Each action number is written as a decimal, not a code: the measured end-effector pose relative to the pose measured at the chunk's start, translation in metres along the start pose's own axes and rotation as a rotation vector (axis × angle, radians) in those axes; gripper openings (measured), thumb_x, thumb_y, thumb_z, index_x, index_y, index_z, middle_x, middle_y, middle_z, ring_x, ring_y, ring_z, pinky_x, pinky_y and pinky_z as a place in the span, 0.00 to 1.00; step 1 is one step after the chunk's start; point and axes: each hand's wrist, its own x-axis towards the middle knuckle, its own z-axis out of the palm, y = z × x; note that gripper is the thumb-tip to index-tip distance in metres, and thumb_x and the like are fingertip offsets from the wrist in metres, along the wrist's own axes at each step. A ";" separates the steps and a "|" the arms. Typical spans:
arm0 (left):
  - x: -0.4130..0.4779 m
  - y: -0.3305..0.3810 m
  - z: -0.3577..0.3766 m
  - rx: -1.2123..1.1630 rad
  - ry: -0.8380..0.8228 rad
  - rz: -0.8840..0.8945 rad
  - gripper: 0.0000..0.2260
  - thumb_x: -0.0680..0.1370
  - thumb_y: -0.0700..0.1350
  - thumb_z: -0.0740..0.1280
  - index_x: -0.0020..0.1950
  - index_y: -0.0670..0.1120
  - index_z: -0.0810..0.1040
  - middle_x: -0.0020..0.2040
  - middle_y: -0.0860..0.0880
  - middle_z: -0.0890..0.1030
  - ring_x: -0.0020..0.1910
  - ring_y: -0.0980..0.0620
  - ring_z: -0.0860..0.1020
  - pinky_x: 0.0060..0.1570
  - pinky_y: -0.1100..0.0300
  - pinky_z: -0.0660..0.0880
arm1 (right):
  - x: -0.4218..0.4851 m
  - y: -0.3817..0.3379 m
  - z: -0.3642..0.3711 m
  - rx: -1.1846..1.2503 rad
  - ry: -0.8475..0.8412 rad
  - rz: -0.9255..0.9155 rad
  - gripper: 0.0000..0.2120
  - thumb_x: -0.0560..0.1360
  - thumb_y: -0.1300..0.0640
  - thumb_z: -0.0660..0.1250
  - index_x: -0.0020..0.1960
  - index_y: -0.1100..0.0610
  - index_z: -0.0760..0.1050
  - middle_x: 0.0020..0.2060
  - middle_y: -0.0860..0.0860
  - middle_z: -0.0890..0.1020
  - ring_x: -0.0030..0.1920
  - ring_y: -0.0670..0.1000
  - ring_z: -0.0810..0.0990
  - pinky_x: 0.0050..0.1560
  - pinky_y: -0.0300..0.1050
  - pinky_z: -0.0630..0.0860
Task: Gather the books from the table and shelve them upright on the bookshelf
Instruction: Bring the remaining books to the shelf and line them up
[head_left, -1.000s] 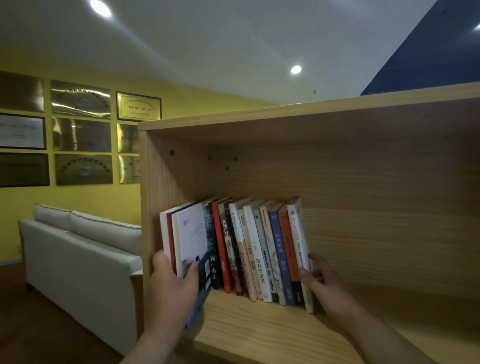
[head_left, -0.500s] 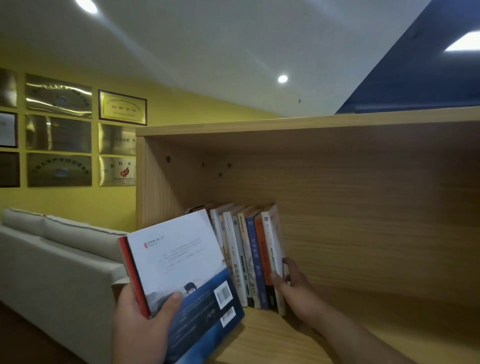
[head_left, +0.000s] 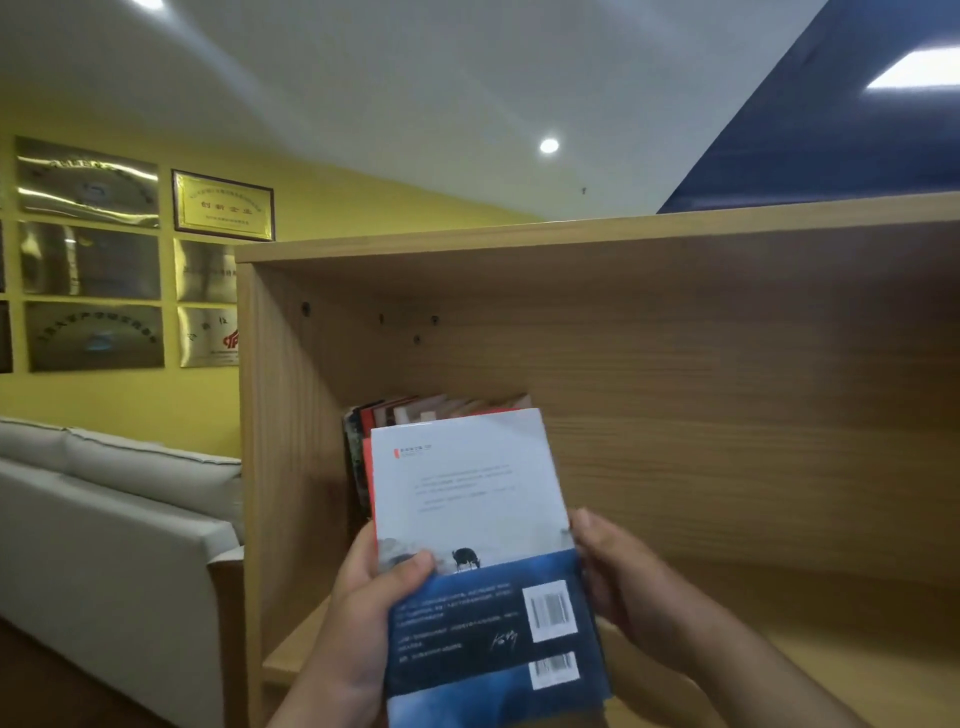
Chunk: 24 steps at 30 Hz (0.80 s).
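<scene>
STEP: shelving, book in hand | WHERE: book (head_left: 478, 519) held back cover up before the bookshelf (head_left: 727, 415), hiding most of the upright row (head_left: 405, 410) | HANDS: left hand (head_left: 374, 587) grips its left edge, thumb on cover; right hand (head_left: 623, 577) pinches its right edge | NEXT: probably turn it spine-out, slot it upright beside the row — gap unseen

The pale wooden bookshelf (head_left: 675, 415) shows matt, visible grain. The white-and-blue paperback book (head_left: 483, 561) has a smooth, slightly glossy cover. The gold wall plaques (head_left: 88, 182) gleam like metal.
</scene>
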 end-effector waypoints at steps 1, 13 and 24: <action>-0.001 -0.001 0.012 0.018 -0.032 -0.005 0.22 0.68 0.41 0.71 0.61 0.50 0.76 0.52 0.42 0.86 0.48 0.38 0.86 0.44 0.45 0.80 | -0.009 -0.002 0.000 0.076 -0.076 0.037 0.28 0.69 0.45 0.73 0.65 0.57 0.76 0.57 0.58 0.86 0.58 0.62 0.84 0.60 0.57 0.79; 0.047 -0.045 -0.006 1.679 -0.253 0.119 0.24 0.72 0.69 0.60 0.59 0.56 0.78 0.56 0.58 0.77 0.56 0.56 0.73 0.57 0.58 0.74 | -0.054 -0.013 -0.046 -0.099 0.537 -0.099 0.11 0.75 0.61 0.73 0.54 0.51 0.76 0.47 0.54 0.87 0.46 0.57 0.87 0.48 0.58 0.83; 0.060 -0.054 -0.015 1.660 -0.244 0.038 0.26 0.69 0.71 0.59 0.59 0.59 0.76 0.56 0.60 0.73 0.56 0.56 0.68 0.59 0.55 0.69 | 0.006 0.017 -0.015 -0.321 0.660 -0.142 0.18 0.77 0.60 0.72 0.60 0.46 0.69 0.47 0.39 0.76 0.53 0.45 0.76 0.40 0.32 0.73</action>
